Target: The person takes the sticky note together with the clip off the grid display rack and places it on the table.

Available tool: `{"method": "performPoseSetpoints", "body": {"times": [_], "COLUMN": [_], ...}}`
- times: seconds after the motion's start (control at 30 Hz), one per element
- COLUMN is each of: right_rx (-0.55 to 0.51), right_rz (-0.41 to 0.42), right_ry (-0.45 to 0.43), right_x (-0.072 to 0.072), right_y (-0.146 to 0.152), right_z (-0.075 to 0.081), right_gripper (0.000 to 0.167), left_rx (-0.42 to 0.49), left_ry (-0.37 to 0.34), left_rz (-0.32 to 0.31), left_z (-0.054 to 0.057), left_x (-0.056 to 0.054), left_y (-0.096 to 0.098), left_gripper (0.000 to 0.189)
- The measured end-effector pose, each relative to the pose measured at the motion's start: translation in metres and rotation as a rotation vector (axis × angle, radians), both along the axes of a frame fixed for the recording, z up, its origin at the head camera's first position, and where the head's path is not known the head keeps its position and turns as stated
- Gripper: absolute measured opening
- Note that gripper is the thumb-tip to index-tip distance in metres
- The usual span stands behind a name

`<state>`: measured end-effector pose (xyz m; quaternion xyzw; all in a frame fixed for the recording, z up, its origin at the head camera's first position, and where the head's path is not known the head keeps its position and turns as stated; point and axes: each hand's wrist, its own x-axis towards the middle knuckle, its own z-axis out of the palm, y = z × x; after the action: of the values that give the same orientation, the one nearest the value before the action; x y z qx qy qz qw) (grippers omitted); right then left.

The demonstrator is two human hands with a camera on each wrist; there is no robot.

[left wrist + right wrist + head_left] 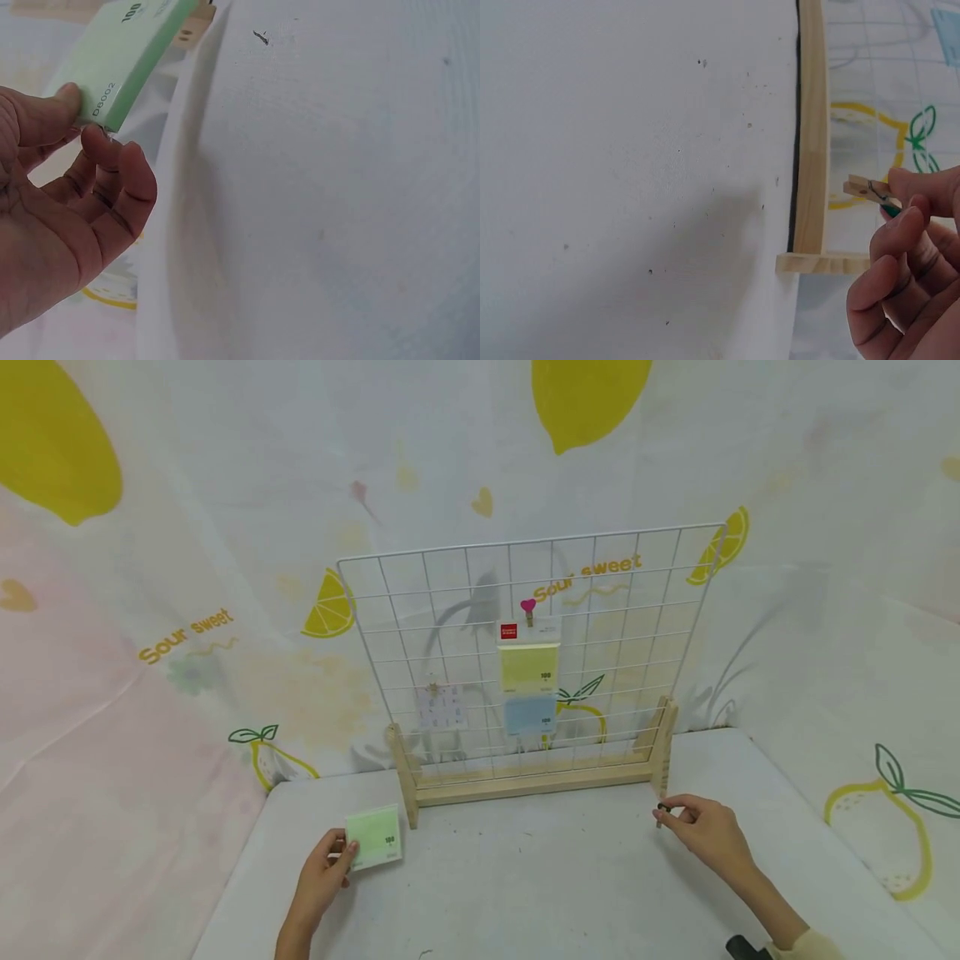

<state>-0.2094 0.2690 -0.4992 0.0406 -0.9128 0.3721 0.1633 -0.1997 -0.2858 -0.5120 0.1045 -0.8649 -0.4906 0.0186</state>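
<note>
Left hand point(321, 872) pinches green note pad point(377, 833) by its left edge, pad near left wooden foot point(406, 781) of wire rack point(532, 784). Right hand point(708, 833) pinches small wooden clothespin point(864, 188) in thumb-and-finger grip, near right wooden foot point(662, 743). Hands well apart over table point(525, 893).

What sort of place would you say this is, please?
Probably a small, draped-off tabletop workspace: lemon-printed cloth forms the backdrop and sides around a white table, on which stands a wire grid rack with a wooden base.

High head view, close wrist views
</note>
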Motion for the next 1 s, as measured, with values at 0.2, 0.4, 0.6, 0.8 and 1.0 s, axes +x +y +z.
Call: {"method": "performPoseSetpoints", "body": {"times": [0.2, 0.4, 0.6, 0.8, 1.0], "right_rx": [0.003, -0.007, -0.017, 0.005, 0.007], "right_rz": [-0.009, -0.013, -0.02, -0.042, -0.066], "right_ry": [-0.006, -0.033, -0.056, -0.104, -0.107], "right_x": [0.0, 0.001, 0.002, 0.001, 0.0], "right_y": [0.002, 0.004, 0.005, 0.008, 0.014], "right_z": [-0.003, -0.005, -0.005, -0.008, -0.014], "right_gripper": [0.019, 0.022, 0.025, 0.026, 0.027], "left_rx": [-0.06, -0.12, -0.143, -0.186, -0.198], "left_ry": [-0.012, 0.005, 0.005, -0.005, -0.016], "left_rz": [-0.004, -0.016, -0.016, -0.016, -0.01], "left_z": [-0.008, -0.012, -0.011, -0.012, -0.013], "left_x": [-0.003, -0.004, -0.004, -0.006, -0.007], "left_y": [0.0, 0.001, 0.002, 0.003, 0.003], "left_gripper": [0.028, 0.028, 0.028, 0.026, 0.024]}}
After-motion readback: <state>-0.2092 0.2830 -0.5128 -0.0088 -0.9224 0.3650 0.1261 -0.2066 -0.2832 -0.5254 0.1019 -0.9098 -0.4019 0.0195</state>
